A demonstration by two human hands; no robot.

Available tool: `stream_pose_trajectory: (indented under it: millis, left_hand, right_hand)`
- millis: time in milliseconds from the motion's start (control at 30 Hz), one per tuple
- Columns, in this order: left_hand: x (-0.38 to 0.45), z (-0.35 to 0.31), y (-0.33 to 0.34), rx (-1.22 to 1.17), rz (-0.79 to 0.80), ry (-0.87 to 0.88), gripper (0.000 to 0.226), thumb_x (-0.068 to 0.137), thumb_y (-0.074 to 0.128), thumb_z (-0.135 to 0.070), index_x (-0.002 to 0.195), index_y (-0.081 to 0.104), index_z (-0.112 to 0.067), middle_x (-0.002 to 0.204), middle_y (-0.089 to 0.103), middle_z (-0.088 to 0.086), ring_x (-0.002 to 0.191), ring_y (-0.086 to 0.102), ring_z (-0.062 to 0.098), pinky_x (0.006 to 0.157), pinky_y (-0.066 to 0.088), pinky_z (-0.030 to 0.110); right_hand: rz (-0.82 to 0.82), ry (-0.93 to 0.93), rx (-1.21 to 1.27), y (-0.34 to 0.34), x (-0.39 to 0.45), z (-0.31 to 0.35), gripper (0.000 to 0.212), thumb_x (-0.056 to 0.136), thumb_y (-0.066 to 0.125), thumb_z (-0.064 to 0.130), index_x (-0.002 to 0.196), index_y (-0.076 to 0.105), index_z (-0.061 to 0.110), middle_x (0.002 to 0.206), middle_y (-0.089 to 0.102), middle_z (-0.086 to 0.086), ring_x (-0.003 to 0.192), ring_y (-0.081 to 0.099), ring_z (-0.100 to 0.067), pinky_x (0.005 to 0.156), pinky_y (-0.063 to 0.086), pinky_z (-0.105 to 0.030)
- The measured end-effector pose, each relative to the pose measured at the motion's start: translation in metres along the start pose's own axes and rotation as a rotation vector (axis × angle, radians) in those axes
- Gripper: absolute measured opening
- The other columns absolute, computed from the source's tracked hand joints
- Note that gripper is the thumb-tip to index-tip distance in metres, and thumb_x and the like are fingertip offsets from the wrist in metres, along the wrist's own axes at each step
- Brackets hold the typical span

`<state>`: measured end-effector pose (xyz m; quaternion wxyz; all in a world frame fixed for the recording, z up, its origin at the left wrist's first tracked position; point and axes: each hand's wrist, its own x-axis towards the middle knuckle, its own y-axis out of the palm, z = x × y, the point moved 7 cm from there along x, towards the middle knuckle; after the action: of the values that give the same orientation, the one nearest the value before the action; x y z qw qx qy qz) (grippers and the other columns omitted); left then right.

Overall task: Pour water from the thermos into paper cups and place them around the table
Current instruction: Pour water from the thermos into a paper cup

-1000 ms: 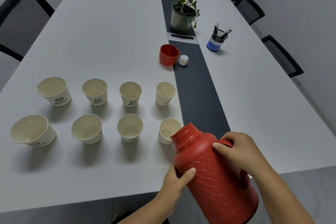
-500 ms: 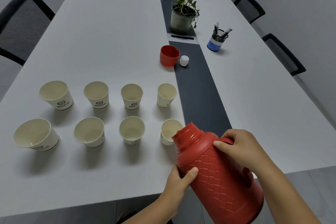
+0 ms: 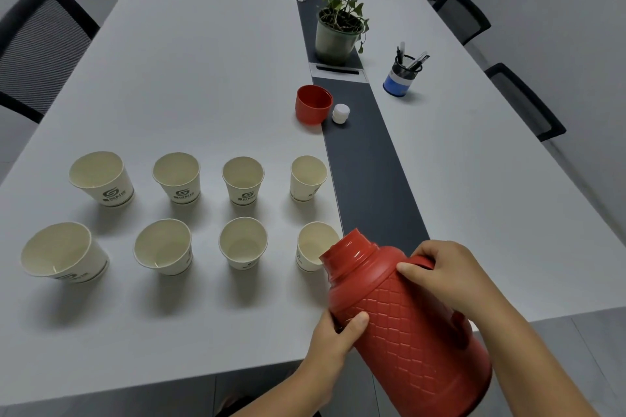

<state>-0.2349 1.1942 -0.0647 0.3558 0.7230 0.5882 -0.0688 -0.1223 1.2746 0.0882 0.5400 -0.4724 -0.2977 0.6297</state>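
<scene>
Both hands hold the red thermos (image 3: 403, 325) tilted over the table's near edge: left hand (image 3: 333, 340) fingers curled under its body, right hand (image 3: 443, 276) fingers clamped on the handle, its mouth just beside the nearest paper cup (image 3: 310, 247).

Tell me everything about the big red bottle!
The thermos is red, shiny plastic by its look, with a quilted diamond pattern on its body and a smooth open neck. It is tilted, mouth over the nearest paper cup. The left hand grips its side; the right hand holds its handle.
</scene>
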Motion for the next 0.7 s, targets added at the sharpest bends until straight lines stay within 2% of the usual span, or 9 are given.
stream_pose_trajectory:
  millis: [400, 567, 633, 700]
  left_hand:
    - [-0.005, -0.006, 0.005, -0.004, 0.021, 0.013, 0.08, 0.047, 0.066, -0.063, 0.116, 0.046, -0.027, 0.119, 0.061, 0.0, 0.112, 0.058, 0.017, 0.1, 0.046, 0.043]
    - [-0.006, -0.007, 0.003, 0.056, -0.012, 0.019, 0.084, 0.047, 0.067, -0.062, 0.12, 0.044, -0.025, 0.118, 0.06, -0.002, 0.111, 0.057, 0.017, 0.101, 0.045, 0.042]
    - [-0.006, -0.008, 0.001, 0.088, -0.02, 0.037, 0.084, 0.046, 0.067, -0.062, 0.118, 0.044, -0.026, 0.117, 0.06, -0.004, 0.11, 0.057, 0.014, 0.098, 0.048, 0.036]
    - [-0.006, -0.011, -0.002, 0.116, -0.024, 0.065, 0.079, 0.042, 0.067, -0.063, 0.111, 0.046, -0.03, 0.113, 0.06, -0.007, 0.105, 0.058, 0.008, 0.085, 0.052, 0.023]
  right_hand:
    - [0.001, -0.018, 0.0, 0.0, 0.0, 0.0, 0.013, 0.082, 0.061, 0.029, 0.075, 0.056, 0.02, 0.07, 0.052, 0.01, 0.067, 0.048, -0.004, 0.053, 0.032, -0.013]
    - [-0.004, -0.027, 0.056, 0.0, -0.005, -0.006, 0.018, 0.081, 0.063, 0.028, 0.066, 0.052, 0.025, 0.069, 0.053, 0.011, 0.067, 0.05, -0.003, 0.053, 0.032, -0.013]
    - [-0.016, -0.028, 0.105, 0.0, -0.009, -0.009, 0.02, 0.08, 0.064, 0.026, 0.064, 0.052, 0.027, 0.07, 0.056, 0.01, 0.068, 0.052, -0.004, 0.054, 0.033, -0.013]
    - [-0.038, -0.018, 0.156, 0.001, -0.014, -0.014, 0.019, 0.079, 0.065, 0.025, 0.064, 0.053, 0.027, 0.07, 0.057, 0.01, 0.068, 0.053, -0.004, 0.054, 0.033, -0.013]
